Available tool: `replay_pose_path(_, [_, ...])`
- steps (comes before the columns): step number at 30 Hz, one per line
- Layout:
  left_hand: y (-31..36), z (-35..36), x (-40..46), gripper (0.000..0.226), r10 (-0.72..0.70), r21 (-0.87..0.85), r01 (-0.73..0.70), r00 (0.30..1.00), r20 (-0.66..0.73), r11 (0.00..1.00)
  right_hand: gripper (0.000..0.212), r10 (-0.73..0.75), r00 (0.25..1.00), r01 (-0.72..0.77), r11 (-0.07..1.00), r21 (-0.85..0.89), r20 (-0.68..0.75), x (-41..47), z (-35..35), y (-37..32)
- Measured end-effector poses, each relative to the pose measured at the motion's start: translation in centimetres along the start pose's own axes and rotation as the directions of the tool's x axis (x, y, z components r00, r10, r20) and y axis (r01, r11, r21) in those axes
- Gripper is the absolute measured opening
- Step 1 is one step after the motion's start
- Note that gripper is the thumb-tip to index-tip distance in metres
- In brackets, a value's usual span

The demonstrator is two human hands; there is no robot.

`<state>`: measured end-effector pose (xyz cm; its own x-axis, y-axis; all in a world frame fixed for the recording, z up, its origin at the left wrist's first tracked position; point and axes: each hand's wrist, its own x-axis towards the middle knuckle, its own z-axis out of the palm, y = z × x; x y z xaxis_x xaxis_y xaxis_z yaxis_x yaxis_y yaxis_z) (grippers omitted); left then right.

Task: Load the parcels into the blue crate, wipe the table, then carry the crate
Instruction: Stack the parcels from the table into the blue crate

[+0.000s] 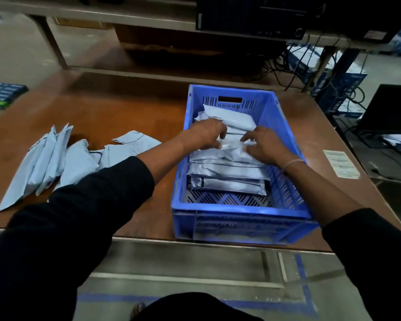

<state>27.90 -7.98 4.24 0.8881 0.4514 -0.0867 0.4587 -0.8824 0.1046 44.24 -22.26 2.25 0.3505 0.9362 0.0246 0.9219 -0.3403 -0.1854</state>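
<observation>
While both grips, left hand (208, 133) and right hand (264, 144), are curled onto a grey plastic parcel (225, 151) inside the blue slotted plastic crate (239, 216), the loose grey parcels (63, 158) are left lying on the brown table (125, 107), nearer the left hand.

A brown wooden table (116, 107) carries the blue crate (241, 218), which stands at its near edge, right of the middle. A loose heap of grey parcels (63, 158) lies on the left part. A white printed label (340, 163) lies flat near the right edge.
</observation>
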Motion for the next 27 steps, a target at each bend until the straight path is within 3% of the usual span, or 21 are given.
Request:
replay_pose_path(4, [0.0,0.9,0.0,0.03,0.014,0.019,-0.016,0.997,0.072,1.0,0.03,-0.009,0.999,0.008,0.999,0.039,0.039,-0.6,0.6,-0.6])
replay_pose_path(7, [-0.1,0.6,-0.1,0.035,0.044,0.01,-0.045,0.998,0.052,0.999,0.031,0.01,0.999,-0.012,0.999,0.048,0.036,-0.7,0.2,-1.3])
replay_pose_path(11, [-1.1,-1.2,-1.7,0.031,0.09,-0.134,-0.116,0.978,-0.186,0.984,0.032,0.011,0.999,-0.008,0.996,0.083,-0.036,-0.3,-1.6,-2.9])
replay_pose_path(15, [-4.9,-3.0,-5.0,0.02,-0.103,-0.456,-0.138,0.88,-0.464,0.879,0.019,0.057,0.975,0.009,0.956,0.295,-0.214,1.1,-3.5,-7.2])
replay_pose_path(18, [-10.2,-2.9,-8.1,0.015,-0.261,-0.611,-0.11,0.835,-0.485,0.784,0.016,0.04,0.966,0.087,0.882,0.463,-0.257,2.3,-4.1,-12.6])
replay_pose_path(22, [-17.3,-1.2,-12.6,0.008,-0.426,-0.714,0.069,0.841,-0.335,0.697,0.016,-0.068,0.995,0.101,0.773,0.626,-0.076,4.3,-3.4,-20.6])
replay_pose_path(24, [-19.6,-0.3,-15.0,0.004,-0.502,-0.744,0.174,0.83,-0.241,0.645,0.012,-0.122,0.988,0.039,0.788,0.615,0.094,5.4,-2.3,-24.4])
replay_pose_path(27, [-22.2,0.6,-18.3,0.005,-0.58,-0.78,0.277,0.804,-0.131,0.561,0.009,-0.13,0.873,-0.157,0.838,0.523,0.47,7.2,0.9,-28.9])
